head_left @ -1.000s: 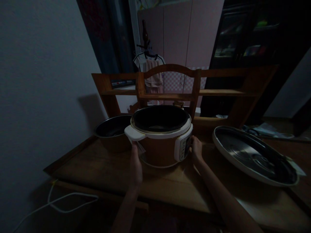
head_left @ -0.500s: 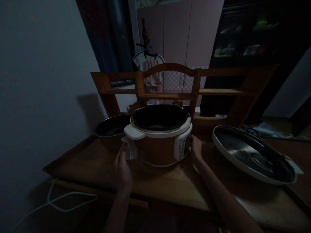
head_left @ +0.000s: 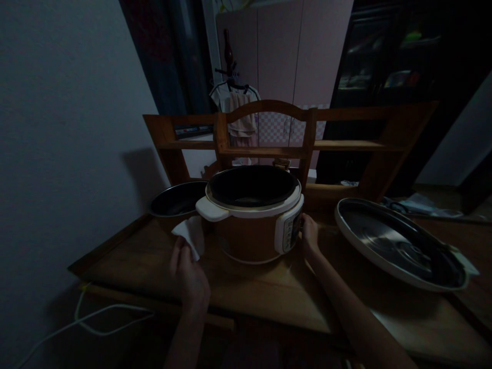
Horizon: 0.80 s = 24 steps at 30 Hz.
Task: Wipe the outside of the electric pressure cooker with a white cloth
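An electric pressure cooker with a white rim, brown body and side control panel stands lidless on the wooden desk; its inside is dark. My left hand is closed on a white tissue, held to the left of the cooker and apart from its body, below the white side handle. On the other side, my right hand grips the cooker at the edge of the panel, with the fingertips partly hidden. Behind the tissue sits a dark inner pot. The round lid lies to the right, its metal underside facing up.
A low wooden shelf rack rises along the back of the desk. A pale wall borders the left side. A white cable hangs at the lower left. Clothes hang beyond the rack, before pink cabinets.
My left hand has drawn the tissue away from the cooker's side, leftward and slightly toward me, so more of the tissue shows. My right hand and the cooker have stayed in place.
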Each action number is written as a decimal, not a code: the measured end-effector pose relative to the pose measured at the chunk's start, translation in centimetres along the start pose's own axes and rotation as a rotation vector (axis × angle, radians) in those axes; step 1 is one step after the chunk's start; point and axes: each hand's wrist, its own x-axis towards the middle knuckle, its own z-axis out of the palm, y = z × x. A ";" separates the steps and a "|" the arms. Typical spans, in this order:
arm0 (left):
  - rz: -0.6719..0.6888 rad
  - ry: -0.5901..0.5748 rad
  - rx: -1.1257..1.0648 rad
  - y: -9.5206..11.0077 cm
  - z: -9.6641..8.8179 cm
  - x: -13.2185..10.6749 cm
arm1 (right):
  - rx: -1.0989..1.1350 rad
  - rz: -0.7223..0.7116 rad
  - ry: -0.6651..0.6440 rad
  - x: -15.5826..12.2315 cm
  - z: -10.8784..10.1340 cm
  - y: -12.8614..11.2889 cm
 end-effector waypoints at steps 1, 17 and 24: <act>0.004 0.002 -0.005 -0.2 -0.1 0.0 | -0.003 -0.001 0.001 0.0 0.0 0.0; 0.049 -0.133 -0.040 0.0 -0.2 0.0 | -0.014 0.002 0.006 0.2 0.0 0.1; 0.134 -0.073 0.008 -0.4 -0.4 0.6 | -0.001 0.004 -0.003 0.1 -0.1 0.2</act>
